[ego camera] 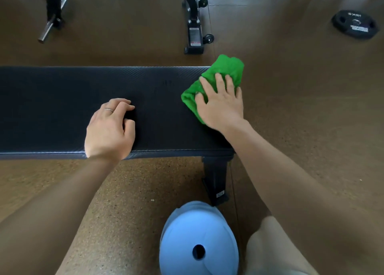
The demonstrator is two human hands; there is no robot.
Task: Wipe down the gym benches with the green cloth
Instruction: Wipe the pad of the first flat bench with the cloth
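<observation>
A flat black gym bench (pixel 62 100) runs across the view from the left edge to the middle right. The green cloth (pixel 224 71) lies bunched at the bench's right end, partly hanging past the edge. My right hand (pixel 221 102) presses flat on the cloth with fingers spread and straight. My left hand (pixel 110 129) rests on the bench pad near its front edge, fingers loosely curled, holding nothing. A ring shows on one finger.
A bench leg (pixel 216 181) stands under the right end. A second bench's black frame (pixel 194 25) and a barbell end (pixel 52 23) lie behind. A weight plate (pixel 355 24) sits far right on the brown floor. A blue cap (pixel 197 239) is near my knee.
</observation>
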